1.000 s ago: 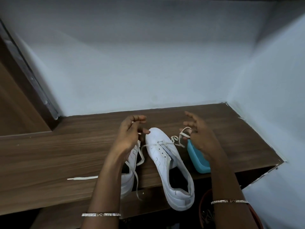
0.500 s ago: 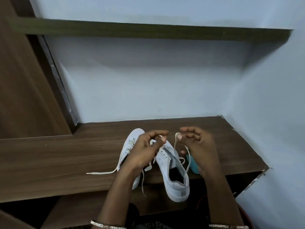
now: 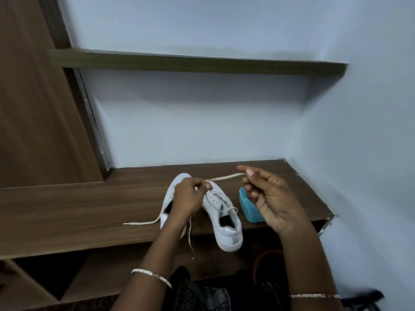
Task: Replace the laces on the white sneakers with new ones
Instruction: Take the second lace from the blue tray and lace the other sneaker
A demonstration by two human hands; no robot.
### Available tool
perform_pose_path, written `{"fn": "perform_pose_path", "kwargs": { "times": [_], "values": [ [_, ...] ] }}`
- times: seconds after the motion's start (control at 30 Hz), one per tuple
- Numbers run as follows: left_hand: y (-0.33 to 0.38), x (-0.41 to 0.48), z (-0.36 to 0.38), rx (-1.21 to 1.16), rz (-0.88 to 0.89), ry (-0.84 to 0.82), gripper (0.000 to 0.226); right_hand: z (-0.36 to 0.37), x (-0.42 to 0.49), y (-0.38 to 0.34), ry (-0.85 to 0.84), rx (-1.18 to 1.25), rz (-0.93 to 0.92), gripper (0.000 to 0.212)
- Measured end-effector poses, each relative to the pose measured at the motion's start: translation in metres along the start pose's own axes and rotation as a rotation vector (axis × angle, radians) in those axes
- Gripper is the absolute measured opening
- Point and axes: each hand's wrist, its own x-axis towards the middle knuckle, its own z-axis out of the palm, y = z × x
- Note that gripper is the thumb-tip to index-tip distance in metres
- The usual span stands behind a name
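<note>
Pulling away from the left fingers (image 3: pixel 207 186), the right fingers (image 3: pixel 249 170) had stretched the lace (image 3: pixel 224 177) taut, both pinching it, so the sneaker (image 3: pixel 224 221) under them looked mid-lacing.

A brown wooden shelf (image 3: pixel 67 209) carries the left sneaker (image 3: pixel 178 180) and right sneaker (image 3: pixel 226 230) side by side, the right one's heel overhanging the near edge. A blue container (image 3: pixel 249 207) stands just right of them. A lace (image 3: pixel 141 222) trails left across the wood.

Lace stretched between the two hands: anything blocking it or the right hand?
Nothing visible. The lace spans free air from the left hand to the right hand, above the sneaker. The blue container sits lower, clear of it.
</note>
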Motion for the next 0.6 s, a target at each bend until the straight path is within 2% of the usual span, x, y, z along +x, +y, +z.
{"fn": "perform_pose_path", "kwargs": {
  "times": [0.17, 0.27, 0.3, 0.47, 0.6],
  "values": [
    [-0.009, 0.002, -0.004, -0.064, -0.085, -0.041, 0.010, -0.005, -0.006, -0.008, -0.035, 0.032, -0.050, 0.026],
    [0.005, 0.002, -0.009, -0.376, -0.193, -0.050, 0.025, -0.005, -0.001, -0.010, -0.078, -0.062, -0.069, 0.050],
    [0.010, 0.003, -0.013, -0.515, -0.203, -0.054, 0.030, -0.004, 0.002, -0.009, -0.066, -0.120, -0.077, 0.051],
    [0.037, 0.006, -0.036, -1.046, -0.151, -0.191, 0.030, 0.006, 0.017, 0.003, 0.066, -0.482, -0.097, 0.020],
    [0.056, 0.010, -0.053, -1.319, -0.092, -0.274, 0.025, 0.018, 0.026, 0.010, 0.046, -0.918, -0.241, 0.045]
  ]
}}
